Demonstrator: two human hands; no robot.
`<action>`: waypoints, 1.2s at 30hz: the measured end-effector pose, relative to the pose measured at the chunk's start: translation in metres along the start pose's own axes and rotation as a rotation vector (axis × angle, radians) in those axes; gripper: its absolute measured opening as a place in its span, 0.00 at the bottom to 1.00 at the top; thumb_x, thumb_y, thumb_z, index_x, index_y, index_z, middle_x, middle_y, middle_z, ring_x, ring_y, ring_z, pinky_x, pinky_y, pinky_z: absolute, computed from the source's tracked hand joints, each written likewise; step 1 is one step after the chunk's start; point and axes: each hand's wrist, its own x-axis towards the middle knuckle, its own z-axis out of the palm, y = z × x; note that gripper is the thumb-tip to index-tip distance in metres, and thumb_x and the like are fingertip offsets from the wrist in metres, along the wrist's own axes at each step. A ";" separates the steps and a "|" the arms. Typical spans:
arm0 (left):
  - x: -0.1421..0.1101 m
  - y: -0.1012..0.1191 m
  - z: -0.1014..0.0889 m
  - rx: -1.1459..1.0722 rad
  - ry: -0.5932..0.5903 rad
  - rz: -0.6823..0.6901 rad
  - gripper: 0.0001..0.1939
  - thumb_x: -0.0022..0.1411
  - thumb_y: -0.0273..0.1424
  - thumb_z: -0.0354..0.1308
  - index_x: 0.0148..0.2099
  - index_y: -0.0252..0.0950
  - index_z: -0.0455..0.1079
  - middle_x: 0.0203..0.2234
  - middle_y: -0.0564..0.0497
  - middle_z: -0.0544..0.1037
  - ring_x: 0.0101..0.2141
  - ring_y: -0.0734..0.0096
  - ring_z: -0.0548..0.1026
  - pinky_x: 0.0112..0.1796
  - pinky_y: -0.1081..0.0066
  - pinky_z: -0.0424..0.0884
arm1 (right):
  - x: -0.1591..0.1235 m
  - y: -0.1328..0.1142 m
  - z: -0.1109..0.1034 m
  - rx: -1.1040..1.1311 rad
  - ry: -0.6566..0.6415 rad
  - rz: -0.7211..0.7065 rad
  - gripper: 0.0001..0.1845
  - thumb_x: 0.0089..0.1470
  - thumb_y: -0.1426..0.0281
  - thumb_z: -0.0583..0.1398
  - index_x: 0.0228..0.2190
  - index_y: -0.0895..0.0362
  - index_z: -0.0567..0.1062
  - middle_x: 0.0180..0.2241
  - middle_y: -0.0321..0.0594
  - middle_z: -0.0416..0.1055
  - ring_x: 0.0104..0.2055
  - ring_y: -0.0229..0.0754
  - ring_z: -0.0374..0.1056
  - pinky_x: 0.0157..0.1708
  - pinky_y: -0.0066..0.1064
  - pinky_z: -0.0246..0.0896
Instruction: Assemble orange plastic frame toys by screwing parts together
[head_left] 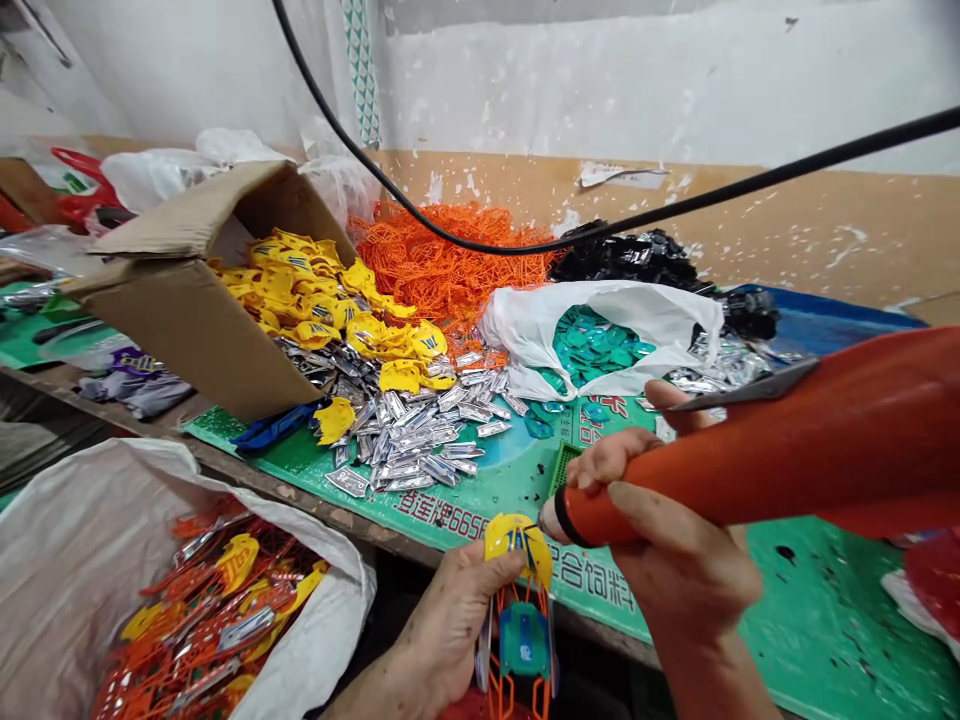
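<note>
Low in the view, my left hand (pixel 457 610) is closed around a toy car body (pixel 524 635) with an orange frame, a green window piece and silver sides. My thumb presses on its yellow end piece (pixel 517 545). My right hand (pixel 675 560) is wrapped around an orange power screwdriver (pixel 720 470) with a metal lever along its top. The tool tilts down to the left, and its thin tip is at the yellow end piece; whether it touches a screw cannot be made out.
A cardboard box (pixel 191 320) spills yellow pieces (pixel 300 290) beside silver plates (pixel 420 435). Behind lie orange frames (pixel 457 250) and black parts (pixel 637 258). A white bag (pixel 517 310) holds green pieces (pixel 600 340). A white sack (pixel 67 560) of assembled bodies stands left. A black cable (pixel 480 245) hangs across.
</note>
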 end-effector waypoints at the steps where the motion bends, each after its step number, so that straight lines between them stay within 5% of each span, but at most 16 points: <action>1: 0.000 0.000 0.000 0.002 0.000 0.003 0.18 0.44 0.36 0.70 0.35 0.28 0.75 0.24 0.47 0.77 0.24 0.74 0.71 0.25 0.77 0.64 | 0.000 0.001 0.001 -0.003 0.004 0.003 0.28 0.41 0.76 0.63 0.46 0.47 0.69 0.25 0.32 0.69 0.26 0.39 0.65 0.30 0.37 0.66; 18: 0.000 0.000 0.004 0.057 -0.002 0.027 0.16 0.45 0.37 0.69 0.32 0.29 0.74 0.19 0.51 0.73 0.19 0.76 0.65 0.25 0.74 0.62 | -0.002 0.011 0.000 -0.178 -0.005 0.049 0.38 0.41 0.73 0.64 0.55 0.50 0.61 0.25 0.31 0.68 0.25 0.39 0.65 0.29 0.36 0.65; 36: -0.002 -0.009 0.004 0.133 0.021 0.140 0.18 0.49 0.42 0.67 0.33 0.30 0.74 0.22 0.50 0.74 0.23 0.74 0.68 0.26 0.76 0.62 | -0.011 0.019 -0.004 -0.141 -0.075 0.068 0.32 0.44 0.75 0.63 0.50 0.48 0.63 0.25 0.28 0.68 0.26 0.38 0.66 0.29 0.34 0.65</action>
